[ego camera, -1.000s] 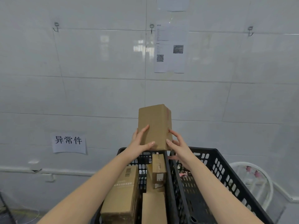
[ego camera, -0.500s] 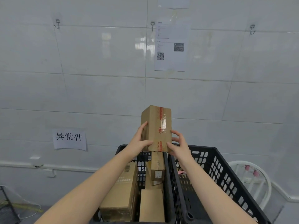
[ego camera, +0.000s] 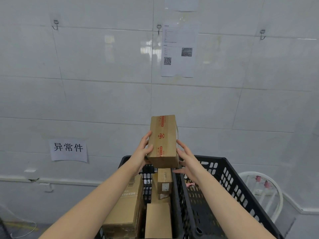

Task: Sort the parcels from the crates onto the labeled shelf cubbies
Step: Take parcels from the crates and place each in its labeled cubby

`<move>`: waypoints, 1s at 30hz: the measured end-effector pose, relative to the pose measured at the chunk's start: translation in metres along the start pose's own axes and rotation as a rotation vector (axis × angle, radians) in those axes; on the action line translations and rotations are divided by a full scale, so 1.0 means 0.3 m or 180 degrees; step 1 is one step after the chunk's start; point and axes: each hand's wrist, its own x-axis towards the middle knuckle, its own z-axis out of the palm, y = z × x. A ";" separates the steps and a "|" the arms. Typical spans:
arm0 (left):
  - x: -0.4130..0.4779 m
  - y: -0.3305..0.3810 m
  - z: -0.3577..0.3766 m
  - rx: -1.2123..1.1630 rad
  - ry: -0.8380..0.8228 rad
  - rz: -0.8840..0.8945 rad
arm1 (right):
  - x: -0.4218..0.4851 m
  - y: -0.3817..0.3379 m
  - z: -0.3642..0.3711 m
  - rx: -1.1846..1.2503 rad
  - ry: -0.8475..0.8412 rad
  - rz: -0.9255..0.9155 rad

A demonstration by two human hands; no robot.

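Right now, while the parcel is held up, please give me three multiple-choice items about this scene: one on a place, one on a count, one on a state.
1. Where is the held box? A inside a crate; B in the air above the black crates; C on a shelf.
2. How many wall hooks are there? A two; B three; C five.
3. What does the left grip do? A hangs idle; B rests on a crate rim; C holds the box.
Key: 1 B, both crates lie below it; 2 B, one hook left, one middle, one right; 3 C, its thumb lies across the box front.
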 end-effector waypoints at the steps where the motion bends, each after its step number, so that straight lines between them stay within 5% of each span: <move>1: -0.002 -0.002 0.000 -0.0021 0.0010 -0.0049 | -0.002 0.004 0.000 0.0058 0.0079 -0.0047; 7: 0.001 -0.002 -0.003 0.1119 0.0184 0.0034 | -0.019 0.033 -0.013 -0.0039 0.0396 -0.0313; 15: -0.023 -0.006 0.050 0.1474 -0.0430 0.0179 | -0.008 0.073 -0.020 -0.1154 0.0902 -0.0738; 30: -0.052 -0.010 0.076 0.1490 -0.0698 0.0161 | -0.150 0.015 0.000 -0.2001 0.1390 -0.1057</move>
